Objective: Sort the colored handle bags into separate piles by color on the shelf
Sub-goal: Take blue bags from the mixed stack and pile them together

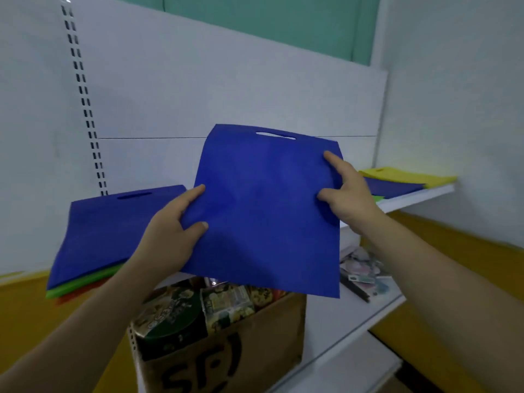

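**White shelving, one blue bag held up between two hands**

White back panels (pixel 226 80) with a slotted upright close off the wall behind, and the shelf (pixel 419 198) runs across at about hand height. A person holds a blue bag (pixel 263 211) in the air in front of it, clear of the shelf. The bag is spread flat and tipped up, its handle slot on the far top edge and its bottom edge hanging toward the person.

The left hand (pixel 175 231) grips the bag's left edge, thumb on the front and fingers behind. The right hand (pixel 348 194) pinches the right edge, thumb on the face and forefinger stretched up along it.

At the shelf's left end lies a mixed stack (pixel 113 222): blue on top, green under it and something red or orange at the bottom. At the right end, just behind the right hand, lies a blue pile (pixel 394 187), with a yellow bag (pixel 411 175) beyond it toward the wall. I cannot tell whether those two overlap. A sliver of green shows at the pile's near corner.

By my reckoning the held bag belongs on that blue pile. It lies to the right and a little farther back, so the right hand is the nearer and would lead. The slot edge already points toward the wall.

Below the bag stands a cardboard box (pixel 226 350), open and packed with printed packets and a dark round tin. Small clutter lies on a lower shelf (pixel 380 302) to its right.
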Available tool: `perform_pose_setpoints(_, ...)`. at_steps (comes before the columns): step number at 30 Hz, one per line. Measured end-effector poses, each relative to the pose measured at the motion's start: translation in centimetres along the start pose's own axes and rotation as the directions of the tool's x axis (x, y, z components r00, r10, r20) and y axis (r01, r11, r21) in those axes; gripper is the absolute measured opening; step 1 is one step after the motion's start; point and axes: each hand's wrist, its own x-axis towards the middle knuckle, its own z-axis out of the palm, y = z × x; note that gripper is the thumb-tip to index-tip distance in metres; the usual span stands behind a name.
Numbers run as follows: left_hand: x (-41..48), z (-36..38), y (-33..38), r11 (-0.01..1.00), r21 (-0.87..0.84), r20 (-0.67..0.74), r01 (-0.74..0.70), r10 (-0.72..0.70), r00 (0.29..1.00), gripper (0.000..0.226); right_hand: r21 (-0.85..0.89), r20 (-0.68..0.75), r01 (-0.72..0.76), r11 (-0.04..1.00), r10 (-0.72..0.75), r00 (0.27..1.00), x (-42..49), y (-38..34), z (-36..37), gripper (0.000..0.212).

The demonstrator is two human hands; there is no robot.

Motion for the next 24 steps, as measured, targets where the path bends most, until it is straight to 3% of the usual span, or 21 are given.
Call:
perform_pose_setpoints(3,0.5,3.1,1.9,0.999,-0.032,0.072,-0.023,0.025,0.997,0.058,-0.059,-0.069,-0.025,0.998,0.021,0.997,-0.7,1.1,-3.9,0.066)
perform_pose_setpoints(10,1.6,12.3,8.1,0.993,-0.115,0.211,-0.033,0.057,0.976,0.057,-0.228,-0.184,-0.089,0.970,0.047,0.982,-1.9,3.7,-15.2,0.077)
perform_pose_setpoints(24,1.8,34.4,21.3,0.946,-0.310,0.376,-0.100,0.218,0.901,0.058,-0.291,-0.392,-0.283,0.914,0.155,0.907,-7.2,11.3,-38.0,0.072)
